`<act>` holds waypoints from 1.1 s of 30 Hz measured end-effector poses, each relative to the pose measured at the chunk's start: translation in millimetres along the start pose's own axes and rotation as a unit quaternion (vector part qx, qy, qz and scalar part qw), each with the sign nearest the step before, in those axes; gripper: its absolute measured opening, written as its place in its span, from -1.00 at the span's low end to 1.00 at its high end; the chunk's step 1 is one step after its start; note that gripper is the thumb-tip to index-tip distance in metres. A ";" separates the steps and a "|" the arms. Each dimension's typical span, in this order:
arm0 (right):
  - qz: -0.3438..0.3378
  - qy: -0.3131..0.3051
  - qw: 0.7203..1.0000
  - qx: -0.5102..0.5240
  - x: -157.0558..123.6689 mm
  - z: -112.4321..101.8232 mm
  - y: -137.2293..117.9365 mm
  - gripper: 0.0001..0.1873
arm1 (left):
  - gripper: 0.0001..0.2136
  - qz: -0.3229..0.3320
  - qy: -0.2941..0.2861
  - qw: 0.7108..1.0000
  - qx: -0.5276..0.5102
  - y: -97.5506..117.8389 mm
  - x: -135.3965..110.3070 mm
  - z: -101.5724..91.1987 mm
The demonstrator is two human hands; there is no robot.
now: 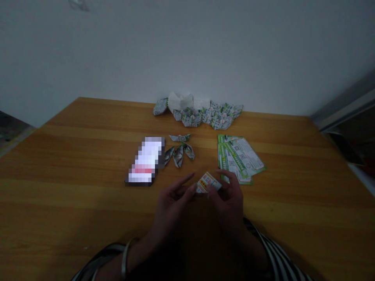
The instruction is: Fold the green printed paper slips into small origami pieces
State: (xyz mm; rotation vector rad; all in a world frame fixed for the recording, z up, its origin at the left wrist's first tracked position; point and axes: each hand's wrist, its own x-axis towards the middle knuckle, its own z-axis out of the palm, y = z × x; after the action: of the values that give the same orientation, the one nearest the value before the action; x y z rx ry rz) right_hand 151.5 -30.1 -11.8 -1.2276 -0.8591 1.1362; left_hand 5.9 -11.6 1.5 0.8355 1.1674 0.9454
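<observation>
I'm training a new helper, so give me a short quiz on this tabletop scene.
1. True or false: the left hand and the right hand both touch the small folded printed paper.
2. How many loose folded paper boats lie in the group on the wooden table, apart from the heap by the wall?
3. What lies to the right of that group? A, a crumpled white tissue; B, green-printed paper slips; C, a metal bangle.

Key: 1 true; 2 four; 3 B.
</observation>
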 end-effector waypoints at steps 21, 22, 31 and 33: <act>0.090 -0.158 0.983 -0.004 24.2 -19.0 6.8 -0.66 | -0.69 0.030 -0.095 0.990 0.103 -1.3 5.2 -7.0; 0.092 -0.164 0.982 -0.015 25.2 -20.2 7.0 -0.70 | -0.70 0.026 -0.105 0.989 0.102 -1.9 5.7 -8.1; 0.114 -0.232 0.966 -0.006 25.4 -25.4 0.3 -0.71 | -0.76 0.003 -0.136 0.987 0.085 4.0 9.6 -14.5; 0.100 -0.226 0.969 0.010 24.4 -25.4 1.3 -0.70 | -0.76 -0.005 -0.145 0.988 0.056 7.8 9.3 -13.9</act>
State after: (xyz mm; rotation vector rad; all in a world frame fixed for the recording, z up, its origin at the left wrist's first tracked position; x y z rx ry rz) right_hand 181.5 -13.3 -19.3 -1.0697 -1.0742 1.6217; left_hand -7.9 0.6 2.4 1.0199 0.9776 0.7262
